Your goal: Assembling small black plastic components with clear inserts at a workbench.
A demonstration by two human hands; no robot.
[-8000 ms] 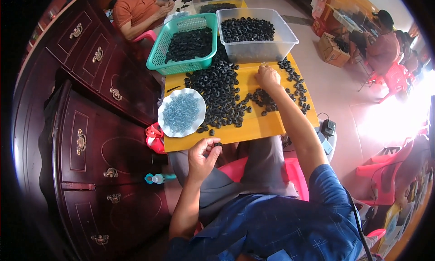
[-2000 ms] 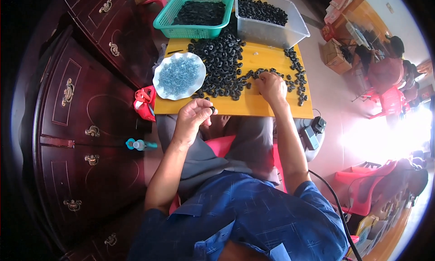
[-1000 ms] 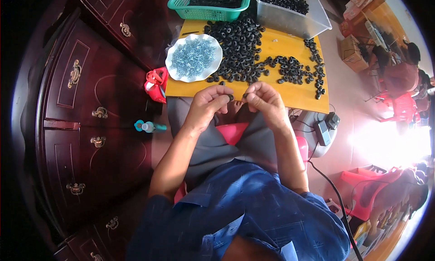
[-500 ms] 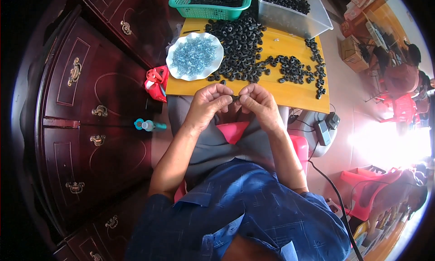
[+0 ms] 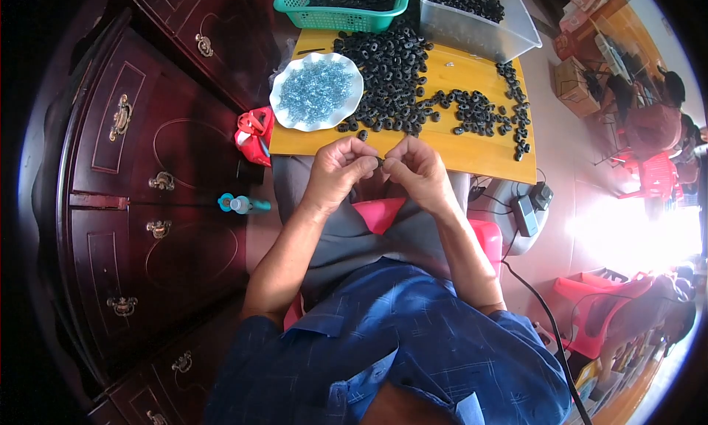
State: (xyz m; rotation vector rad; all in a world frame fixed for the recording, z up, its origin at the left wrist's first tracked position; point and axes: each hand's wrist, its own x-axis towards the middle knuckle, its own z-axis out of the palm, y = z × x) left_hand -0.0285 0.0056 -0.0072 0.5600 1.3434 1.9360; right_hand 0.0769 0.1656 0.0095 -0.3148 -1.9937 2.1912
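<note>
We had our left hand (image 5: 338,174) and right hand (image 5: 422,176) nearly meeting, both pinching a little black piece (image 5: 380,161) by the near edge of the yellow counter (image 5: 479,151). Tons of loose black rings (image 5: 391,82) lay beyond, next to our white plate (image 5: 278,104) of bluish bits (image 5: 316,92).

A blue short-sleeved shirt (image 5: 457,336) with thin pale lines tops grey trousers (image 5: 343,241)

Head-worn fisheye view, facing down, near, over yellow table (image 5: 483,157)
</note>
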